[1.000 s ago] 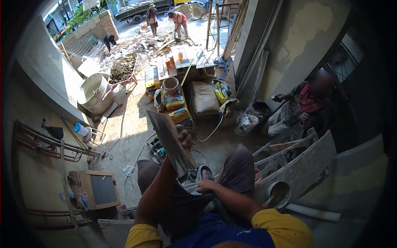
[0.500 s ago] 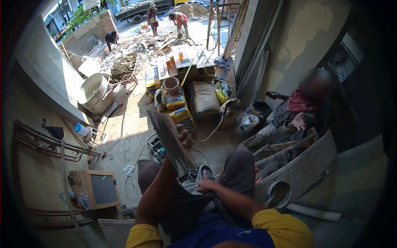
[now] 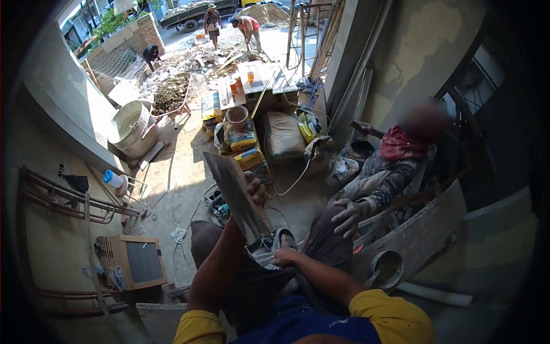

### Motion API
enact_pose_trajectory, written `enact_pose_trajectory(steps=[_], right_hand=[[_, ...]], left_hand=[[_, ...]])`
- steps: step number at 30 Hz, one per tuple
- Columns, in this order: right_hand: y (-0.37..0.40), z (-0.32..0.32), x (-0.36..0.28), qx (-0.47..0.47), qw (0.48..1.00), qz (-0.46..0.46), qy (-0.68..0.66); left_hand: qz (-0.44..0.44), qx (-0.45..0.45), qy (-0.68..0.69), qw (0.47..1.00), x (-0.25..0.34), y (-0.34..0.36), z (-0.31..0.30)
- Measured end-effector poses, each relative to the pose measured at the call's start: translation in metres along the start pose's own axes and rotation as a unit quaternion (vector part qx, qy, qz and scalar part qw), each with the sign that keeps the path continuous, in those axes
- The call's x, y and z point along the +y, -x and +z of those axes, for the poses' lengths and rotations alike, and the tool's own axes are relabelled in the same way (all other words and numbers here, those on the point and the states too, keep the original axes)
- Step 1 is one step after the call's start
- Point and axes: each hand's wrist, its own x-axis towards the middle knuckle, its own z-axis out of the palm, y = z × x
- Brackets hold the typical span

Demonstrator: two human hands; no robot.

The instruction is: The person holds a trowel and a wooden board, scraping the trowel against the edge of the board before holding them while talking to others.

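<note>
My left hand point(image 3: 257, 190) is raised, its fingers wrapped around the right side of a long flat grey board point(image 3: 235, 195). The board is tilted, and my forearm passes partly behind it. Between my knees, my right hand point(image 3: 282, 259) is low and closed beside a dark rounded item with a pale rim point(image 3: 285, 237), perhaps a sandal on a foot. What the right fingers hold, if anything, is hidden. A co-worker's gloved hand point(image 3: 348, 217) is spread at my right knee. The co-worker's other hand holds a small flat piece point(image 3: 361, 126).
A bucket point(image 3: 387, 269) stands by my right arm, near a scuffed panel point(image 3: 421, 229). Ahead are cement bags point(image 3: 285, 136), a large drum point(image 3: 134, 129) and a rubble-filled wheelbarrow point(image 3: 171, 93). A wooden cabinet point(image 3: 132, 261) is at left. Several people work outside.
The co-worker at right has leaned towards me, and the gloved hand has come down and left to my right knee. My hands and the board have barely moved.
</note>
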Motion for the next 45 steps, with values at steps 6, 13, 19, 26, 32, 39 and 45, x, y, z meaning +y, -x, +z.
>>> enact_pose_trajectory(steps=[6,13,19,26,32,39,45], right_hand=[[0.006,-0.004,0.001,0.03,0.998,-0.019,0.049],[0.003,-0.005,-0.004,0.002,1.0,-0.002,0.024],[0.007,-0.006,-0.001,0.02,0.999,0.015,0.036],[0.0,-0.002,0.004,-0.009,0.999,0.028,-0.024],[0.002,-0.002,0.01,0.017,0.999,-0.002,0.031],[0.014,-0.009,0.005,0.011,1.0,-0.003,0.01],[0.005,-0.006,0.007,-0.012,0.999,0.028,0.024]], left_hand=[[0.003,0.02,-0.003,1.0,0.002,0.005,0.001],[0.003,0.023,-0.01,1.0,-0.001,0.004,-0.004],[0.014,0.025,-0.011,1.0,0.003,0.004,-0.001],[-0.001,0.001,-0.001,1.0,-0.001,0.0,-0.003],[0.002,0.019,0.013,1.0,0.0,0.003,-0.006],[-0.004,0.004,-0.005,1.0,-0.002,0.0,-0.01],[0.0,0.026,-0.014,1.0,0.001,0.005,-0.013]])
